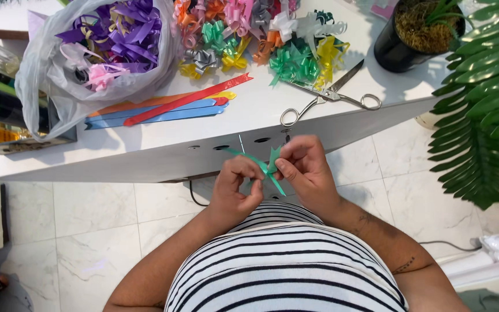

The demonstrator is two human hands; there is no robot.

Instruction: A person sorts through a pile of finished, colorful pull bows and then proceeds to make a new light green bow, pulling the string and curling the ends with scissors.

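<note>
Off the white table's edge (163,164), both hands (235,193) (304,167) pinch a green ribbon (264,167).

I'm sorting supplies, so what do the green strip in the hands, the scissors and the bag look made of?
Green strip: likely glossy plastic ribbon; thin, holds creases. Scissors: bare metal, silvery shine. Bag: thin, translucent plastic film, wrinkled; bows show through.
</note>
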